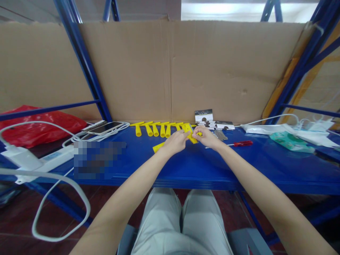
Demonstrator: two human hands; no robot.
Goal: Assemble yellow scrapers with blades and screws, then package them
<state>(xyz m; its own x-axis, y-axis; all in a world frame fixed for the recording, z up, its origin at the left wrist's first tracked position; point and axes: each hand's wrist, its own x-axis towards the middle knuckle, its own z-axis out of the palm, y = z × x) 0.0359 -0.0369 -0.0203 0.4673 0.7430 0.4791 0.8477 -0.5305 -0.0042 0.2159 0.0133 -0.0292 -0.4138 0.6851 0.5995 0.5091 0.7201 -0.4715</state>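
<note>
My left hand (175,141) is closed on a flat yellow plastic scraper piece (193,139), held at an angle above the blue shelf. A thin grey strip, perhaps a blade, shows along its upper part. Against that piece my right hand (208,138) is pinched. Whatever lies between its fingertips is too small to make out. Another yellow plastic piece (157,147) lies partly behind my left hand. Several yellow T-shaped scrapers (156,130) stand in a row at the back. Just right of my right hand is a screwdriver (243,143) with a red handle.
Small black-and-white packets (204,116) lie against the cardboard wall (212,71). At left are a red plastic bag (39,125), a phone (105,128), a white power strip (57,159) and loose cables. A green plastic packet (290,141) lies at right. Blue posts frame the shelf (196,170).
</note>
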